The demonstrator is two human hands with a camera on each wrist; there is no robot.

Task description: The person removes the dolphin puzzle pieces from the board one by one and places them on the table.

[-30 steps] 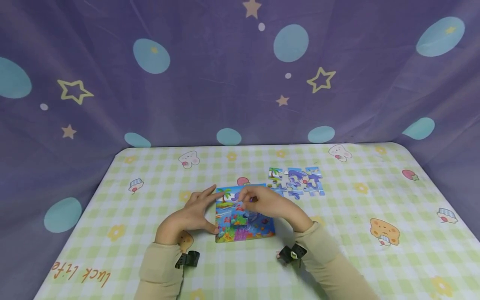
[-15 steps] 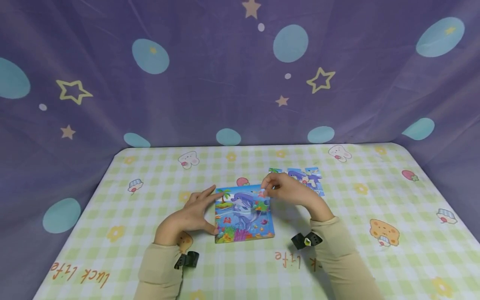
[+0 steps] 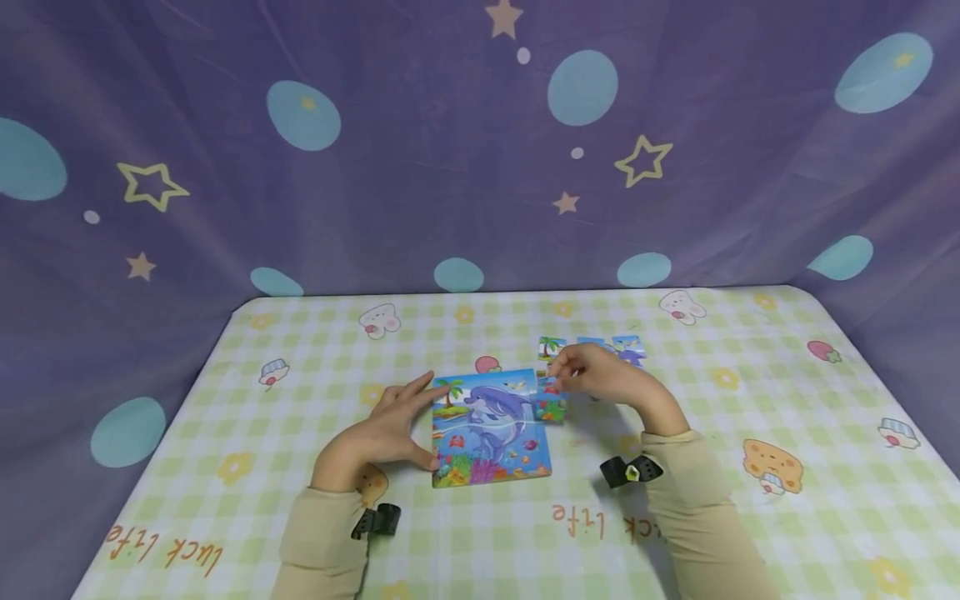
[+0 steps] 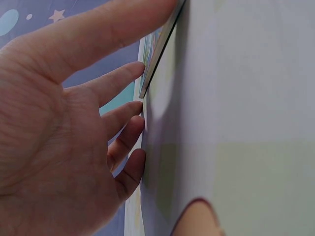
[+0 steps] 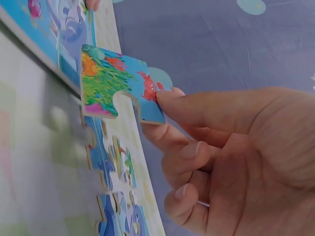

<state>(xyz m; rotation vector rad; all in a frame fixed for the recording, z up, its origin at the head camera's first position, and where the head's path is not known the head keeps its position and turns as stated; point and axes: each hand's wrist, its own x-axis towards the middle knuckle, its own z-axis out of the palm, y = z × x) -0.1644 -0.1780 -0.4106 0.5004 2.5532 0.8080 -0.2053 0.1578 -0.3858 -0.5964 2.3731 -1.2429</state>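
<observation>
A square dolphin picture board (image 3: 483,429) lies on the table in the head view. My left hand (image 3: 382,433) rests along its left side with fingers spread, thumb at the lower left corner and a fingertip on the upper left. In the left wrist view that hand (image 4: 74,128) touches the board's edge (image 4: 158,54). Just past the board's right edge, my right hand (image 3: 603,375) pinches a puzzle piece (image 3: 552,407) between thumb and fingers. The right wrist view shows this piece (image 5: 110,81) up close, with a red crab and green seaweed, raised above the table.
Several joined puzzle pieces (image 3: 628,343) lie behind my right hand, which partly hides them; the right wrist view shows these pieces (image 5: 106,164) below the held one. A checked cloth (image 3: 712,517) covers the table. A purple curtain (image 3: 450,167) hangs behind.
My right hand has carried the crab piece rightward, from over the middle of the board to beyond its right edge, uncovering the dolphin picture. The left hand has stayed in place.
</observation>
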